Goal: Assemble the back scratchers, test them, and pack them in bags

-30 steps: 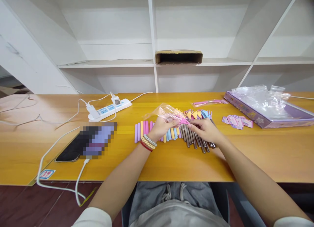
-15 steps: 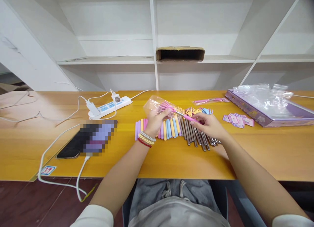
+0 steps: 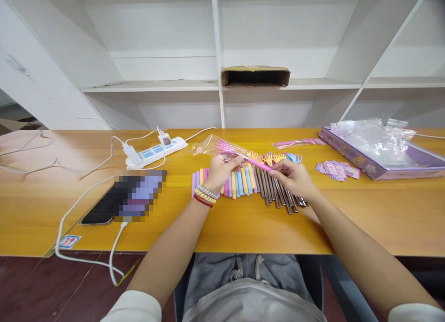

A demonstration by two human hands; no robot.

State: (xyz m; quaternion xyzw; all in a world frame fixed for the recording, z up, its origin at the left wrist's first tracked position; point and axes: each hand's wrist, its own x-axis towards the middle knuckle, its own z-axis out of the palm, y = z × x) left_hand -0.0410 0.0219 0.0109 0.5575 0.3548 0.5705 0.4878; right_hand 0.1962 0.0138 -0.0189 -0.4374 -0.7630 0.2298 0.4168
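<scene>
number sticker (image 3: 69, 241): on the desk's left part; i read a 3 first, the second digit i can't settle.
phone (image 3: 99, 213): screen pixelated, nothing readable.
pastel handles (image 3: 239, 183): in a row by the left hand (image 3: 219, 174); a low sweep could scatter them.
left hand: clamped on the clear plastic bag (image 3: 203, 146) and the pink back scratcher (image 3: 257, 164); too hard a pinch might bunch the film.
pink back scratcher: between both hands, head inside the bag, handle outside; its prongs could snag if pushed slantwise.
right hand (image 3: 291, 176): closed on the handle's end; slack fingers could let it tip.
metal rods (image 3: 276, 192): fanned below, liable to roll if brushed.
printed cards (image 3: 335, 170), purple box (image 3: 347, 154): lettering too small for me.
</scene>
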